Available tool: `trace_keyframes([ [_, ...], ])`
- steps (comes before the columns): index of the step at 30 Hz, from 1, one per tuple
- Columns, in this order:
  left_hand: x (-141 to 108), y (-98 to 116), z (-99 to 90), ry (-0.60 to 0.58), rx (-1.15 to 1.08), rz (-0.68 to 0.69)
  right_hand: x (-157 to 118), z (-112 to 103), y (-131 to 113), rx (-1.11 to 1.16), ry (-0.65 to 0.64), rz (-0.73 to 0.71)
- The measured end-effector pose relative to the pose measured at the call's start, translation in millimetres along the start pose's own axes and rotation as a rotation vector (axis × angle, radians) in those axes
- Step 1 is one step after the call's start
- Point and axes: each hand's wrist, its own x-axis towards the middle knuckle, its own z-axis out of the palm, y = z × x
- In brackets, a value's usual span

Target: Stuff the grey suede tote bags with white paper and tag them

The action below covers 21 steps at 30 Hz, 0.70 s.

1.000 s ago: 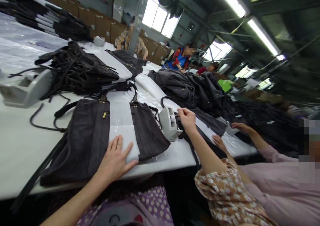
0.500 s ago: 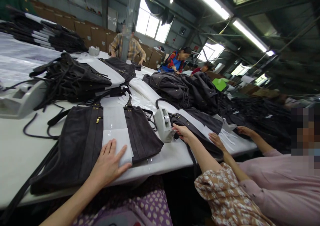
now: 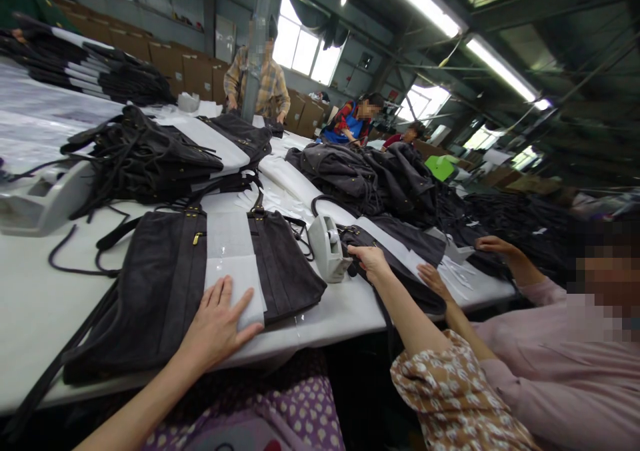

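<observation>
A dark grey handbag (image 3: pixel 165 284) lies flat in front of me, its handles toward the far side. White paper (image 3: pixel 231 234) is wrapped round its middle. My left hand (image 3: pixel 217 321) rests on the lower part of this band with fingers spread. To the right of the bag stands a grey tape dispenser (image 3: pixel 326 248). My right hand (image 3: pixel 369 262) is at its front edge with thumb and forefinger pinched together; whatever is between the fingertips is too small to make out.
A co-worker's hands (image 3: pixel 434 281) are at another paper-banded bag (image 3: pixel 395 264) and a second dispenser (image 3: pixel 453 248) on my right. Stacked bags (image 3: pixel 160 158) and a dispenser (image 3: pixel 47 198) stand left. A bag pile (image 3: pixel 370 174) lies beyond; a post (image 3: pixel 257 51) rises behind.
My hands and the bag keep nearly the same place. The co-worker on my right has shifted slightly, and the person behind the post stands a little straighter.
</observation>
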Motion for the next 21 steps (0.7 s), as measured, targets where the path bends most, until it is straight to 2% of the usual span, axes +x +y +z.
trace_keyframes([
  [5,-0.6,-0.3,1.9,0.018,0.003,0.011,-35.9,-16.6,16.6,0.013,0.016,-0.013],
  [9,-0.7,-0.5,2.7,0.03,0.014,0.016,-49.7,-15.9,40.3,0.034,0.022,0.02],
  [16,-0.5,-0.4,2.7,0.038,0.042,0.03,-41.1,-2.1,67.2,0.039,-0.046,0.036],
  [21,-0.4,-0.2,2.4,0.042,0.04,0.022,-35.2,-11.4,82.9,-0.047,-0.009,0.011],
])
